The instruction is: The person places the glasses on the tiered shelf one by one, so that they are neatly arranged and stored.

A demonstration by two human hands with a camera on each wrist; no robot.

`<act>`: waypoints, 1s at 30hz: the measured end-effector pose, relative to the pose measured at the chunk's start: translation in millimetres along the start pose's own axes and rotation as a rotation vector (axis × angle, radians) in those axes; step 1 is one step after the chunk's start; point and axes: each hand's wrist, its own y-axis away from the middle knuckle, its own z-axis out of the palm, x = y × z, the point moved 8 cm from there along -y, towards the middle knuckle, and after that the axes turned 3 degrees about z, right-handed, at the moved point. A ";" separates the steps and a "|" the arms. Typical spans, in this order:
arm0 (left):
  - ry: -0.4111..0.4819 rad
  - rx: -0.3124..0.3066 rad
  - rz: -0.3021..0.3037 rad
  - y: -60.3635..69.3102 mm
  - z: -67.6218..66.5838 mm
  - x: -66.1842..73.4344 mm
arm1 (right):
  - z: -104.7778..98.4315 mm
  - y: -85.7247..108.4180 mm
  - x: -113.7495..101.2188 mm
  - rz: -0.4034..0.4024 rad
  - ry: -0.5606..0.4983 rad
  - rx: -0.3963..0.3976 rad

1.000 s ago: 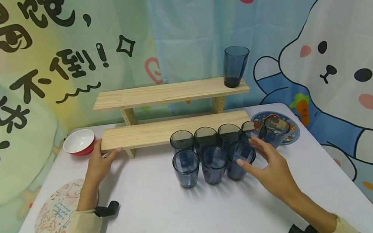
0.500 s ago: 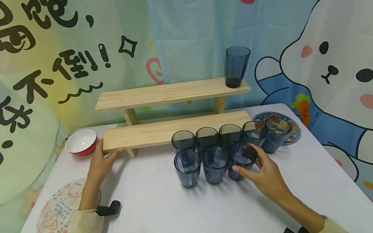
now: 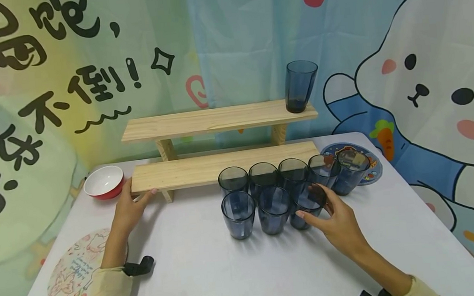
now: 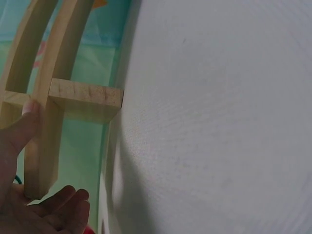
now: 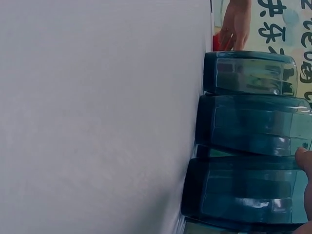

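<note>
Over the last second the right hand (image 3: 342, 225) has come in from just off the front-right tumbler (image 3: 308, 199) to close on it, while the left hand (image 3: 130, 211) stays at the lower board (image 3: 188, 171).

Near the left edge of the table (image 3: 215, 281) lies a floral mat (image 3: 76, 270), partly behind the left forearm; a red-and-white bowl (image 3: 103, 183) stands near the back-left corner. The left hand grips the lower board's left end, thumb against its front edge. A jerk from this hand could rock the stand and topple the lone tumbler (image 3: 301, 86) at the right end of the upper board (image 3: 209, 122).

Right of centre, in front of the lower board, the front-left tumbler (image 3: 239, 216), the front-middle tumbler (image 3: 274, 210) and the front-right tumbler stand upright in a close row on the table, with five rear tumblers (image 3: 263, 178) behind. The right hand grasps the front-right tumbler near its rim, thumb in front, fingers round the far side. Those fingers sit close to the rear row, so a sideways or backward pull would likely knock a neighbour; a grip this high might also let the base swing.

Beyond, towards the table's back-right corner, lies a blue mat (image 3: 372, 169); whether the rightmost rear tumbler touches it is unclear.
</note>
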 end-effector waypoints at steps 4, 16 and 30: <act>0.013 0.003 0.002 1.2 0.8 -1.0 | -0.5 0.9 -1.9 0.007 -0.022 -0.006; 0.006 -0.008 -0.010 2.3 2.4 0.1 | -9.3 4.1 -12.7 0.049 -0.019 -0.032; 0.013 -0.007 -0.016 -0.8 1.5 -0.2 | -52.8 -9.7 -101.7 -0.089 0.041 -0.070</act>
